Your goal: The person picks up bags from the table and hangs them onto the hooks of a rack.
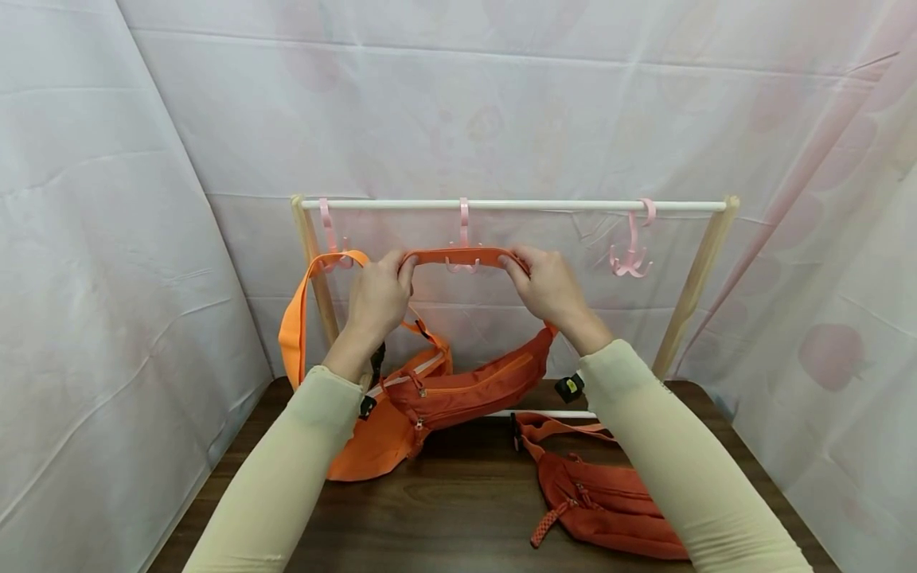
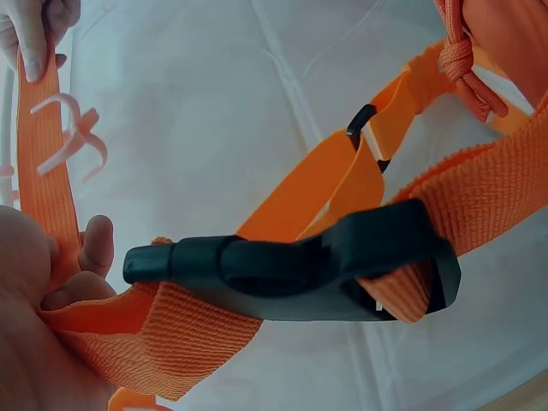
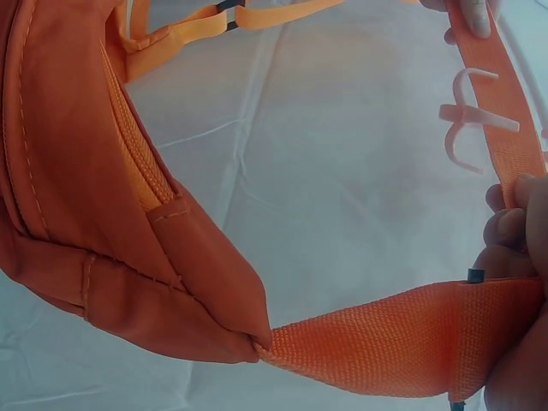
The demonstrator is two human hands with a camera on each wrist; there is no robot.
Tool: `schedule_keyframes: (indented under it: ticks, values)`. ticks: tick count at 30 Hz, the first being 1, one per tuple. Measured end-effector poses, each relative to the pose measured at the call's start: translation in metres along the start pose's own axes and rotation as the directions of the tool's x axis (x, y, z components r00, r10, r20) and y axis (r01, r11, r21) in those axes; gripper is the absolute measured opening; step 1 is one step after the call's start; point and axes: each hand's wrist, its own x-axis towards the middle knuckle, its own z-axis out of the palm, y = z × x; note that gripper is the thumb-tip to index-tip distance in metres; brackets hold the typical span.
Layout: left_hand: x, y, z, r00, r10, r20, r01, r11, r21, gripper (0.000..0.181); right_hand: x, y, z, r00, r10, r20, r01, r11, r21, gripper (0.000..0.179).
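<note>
Both hands hold up the strap (image 1: 430, 256) of a rust-red waist bag (image 1: 476, 386), stretched level at the middle pink hook (image 1: 464, 223). Prongs of that hook show in front of the strap. My left hand (image 1: 378, 293) pinches the strap left of the hook, and my right hand (image 1: 548, 286) pinches it on the right. Below them the bag hangs tilted, its right end higher. Close by my left hand, a black buckle (image 2: 274, 265) joins the webbing. In the right wrist view, the strap (image 3: 368, 342) runs twisted from the bag's end (image 3: 214, 317) to my right hand.
A brighter orange bag (image 1: 372, 446) hangs by its strap (image 1: 292, 334) from the left pink hook (image 1: 328, 227). The right pink hook (image 1: 630, 255) carries nothing. All three sit on a white rail (image 1: 559, 205) between wooden posts. Another rust-red waist bag (image 1: 616, 509) lies on the dark table (image 1: 444, 517).
</note>
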Motion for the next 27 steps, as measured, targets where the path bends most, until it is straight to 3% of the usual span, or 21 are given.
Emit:
schedule_keyframes:
  ticks: [12,27]
  values:
    - [-0.009,-0.005,0.005,0.999,-0.019,0.032,0.020,0.999,-0.031,0.035,-0.004,0.003,0.005,1.000,0.001,0.028,-0.001,1.000,0.000,0.025]
    - [-0.021,-0.002,0.011,0.996,-0.043,0.082,0.048,0.997,-0.068,0.033,-0.007,0.009,0.010,0.989,0.091,0.117,-0.094,0.995,0.018,0.027]
